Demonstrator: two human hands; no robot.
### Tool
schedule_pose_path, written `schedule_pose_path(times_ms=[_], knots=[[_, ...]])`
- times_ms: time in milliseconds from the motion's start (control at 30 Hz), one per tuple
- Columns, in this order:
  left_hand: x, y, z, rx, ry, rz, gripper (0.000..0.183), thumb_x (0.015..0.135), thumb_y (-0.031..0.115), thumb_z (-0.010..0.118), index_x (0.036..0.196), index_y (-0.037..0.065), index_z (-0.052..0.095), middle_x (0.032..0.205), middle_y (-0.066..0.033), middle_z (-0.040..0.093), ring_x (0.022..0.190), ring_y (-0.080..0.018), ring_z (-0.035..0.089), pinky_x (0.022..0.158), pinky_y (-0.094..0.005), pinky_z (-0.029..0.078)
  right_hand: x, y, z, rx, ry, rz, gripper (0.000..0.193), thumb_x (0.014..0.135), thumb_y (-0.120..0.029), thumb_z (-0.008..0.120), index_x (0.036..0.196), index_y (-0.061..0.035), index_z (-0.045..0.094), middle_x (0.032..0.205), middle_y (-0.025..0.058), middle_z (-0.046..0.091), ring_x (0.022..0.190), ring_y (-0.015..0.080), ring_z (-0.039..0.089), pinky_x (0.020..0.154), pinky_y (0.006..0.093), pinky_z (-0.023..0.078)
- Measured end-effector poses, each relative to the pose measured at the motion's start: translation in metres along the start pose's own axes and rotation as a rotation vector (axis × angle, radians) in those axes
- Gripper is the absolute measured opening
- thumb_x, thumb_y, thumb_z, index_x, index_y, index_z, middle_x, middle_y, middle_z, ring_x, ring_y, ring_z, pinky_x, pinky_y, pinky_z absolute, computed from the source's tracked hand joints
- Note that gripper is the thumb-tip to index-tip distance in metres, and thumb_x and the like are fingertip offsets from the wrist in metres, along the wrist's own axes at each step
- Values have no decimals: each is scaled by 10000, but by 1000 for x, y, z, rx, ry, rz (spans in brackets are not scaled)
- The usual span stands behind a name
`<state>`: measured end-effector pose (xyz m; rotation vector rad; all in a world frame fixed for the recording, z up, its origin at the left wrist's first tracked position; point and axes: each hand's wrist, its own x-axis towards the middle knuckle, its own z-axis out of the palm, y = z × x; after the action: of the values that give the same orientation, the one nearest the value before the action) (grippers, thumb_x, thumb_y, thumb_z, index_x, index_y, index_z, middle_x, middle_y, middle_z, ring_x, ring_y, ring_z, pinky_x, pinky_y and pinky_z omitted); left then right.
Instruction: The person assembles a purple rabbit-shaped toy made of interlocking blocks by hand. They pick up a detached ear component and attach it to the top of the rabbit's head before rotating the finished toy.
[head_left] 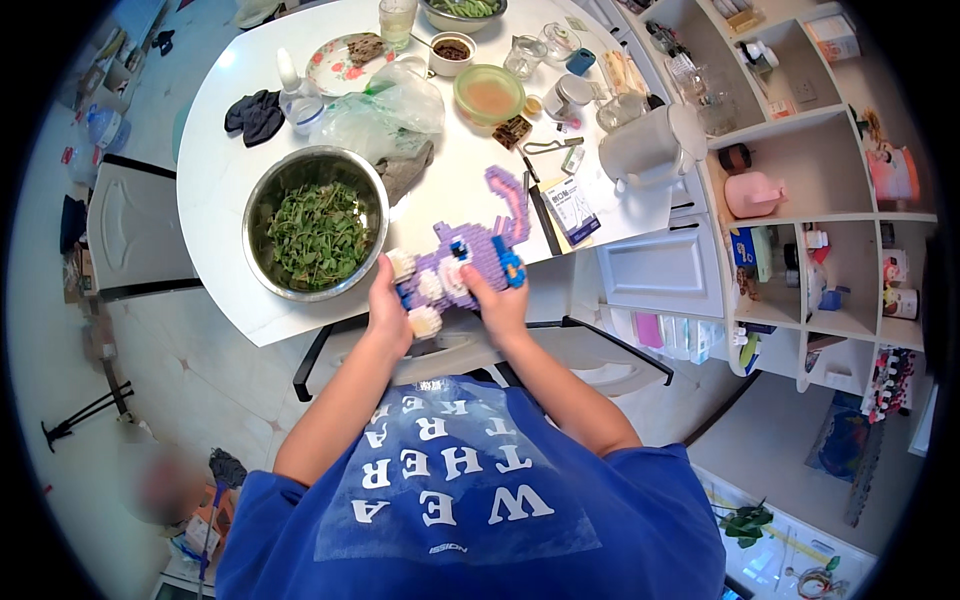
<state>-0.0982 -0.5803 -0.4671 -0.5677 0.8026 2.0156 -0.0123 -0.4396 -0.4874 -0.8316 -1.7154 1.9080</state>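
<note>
Between my two hands is a purple building-block animal figure (468, 268), held just off the front edge of the table. It lies on its side, with cream-coloured feet toward the left, a blue eye, a blue piece at the right and a long pink-lined tail or ear curving up. My left hand (388, 312) is closed round the feet end. My right hand (496, 302) grips the figure's lower right side, thumb on its face. A steel bowl (250, 262) of leafy greens (316, 236) stands just left of the figure.
The white table (222, 180) carries a plastic bag (400, 112), a dark cloth (256, 118), a floral plate (322, 66), a lidded green bowl (488, 94), glass jars and a translucent pitcher (650, 145). Chairs (600, 350) are tucked at the front; shelves (800, 170) line the right.
</note>
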Motion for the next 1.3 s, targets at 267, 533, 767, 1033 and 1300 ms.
schedule_pose_path(times_ms=[267,533,767,1033,1300], knots=[[14,-5,-16,134,139,-71,596,988,528,372,1308,43,505,1264,-121,588,1154,-270,570,995,-415,436,-9,24,15,-84,68,59,616,739,-227,840,1168,28,479,1013,109,643,902,147,620,822,297,497],[52,-22,-6,108,162,-77,622,990,542,323,1299,35,507,1247,-133,592,1139,-273,584,978,-426,461,19,31,11,-462,120,-219,732,693,-233,865,1235,50,463,1113,150,577,1013,212,584,894,334,471],[82,-42,3,242,332,-85,616,980,595,265,1294,130,518,1164,-99,621,1036,-239,616,887,-397,493,55,12,3,-595,-69,-485,807,617,-249,880,1270,9,483,1183,178,528,1088,332,551,932,394,460],[89,-26,8,161,243,-201,800,958,626,240,1364,-50,376,1253,-274,511,1153,-376,549,1016,-503,423,104,9,-7,-550,-335,-579,811,592,-248,881,1262,4,499,1212,187,529,1113,342,553,946,399,463],[86,-36,-1,54,169,-308,844,976,559,278,1370,-187,266,1323,-345,434,1218,-428,492,1047,-480,411,114,-1,-18,-600,-505,-574,792,567,-211,864,1264,-50,526,1246,159,547,1144,347,541,970,414,452]])
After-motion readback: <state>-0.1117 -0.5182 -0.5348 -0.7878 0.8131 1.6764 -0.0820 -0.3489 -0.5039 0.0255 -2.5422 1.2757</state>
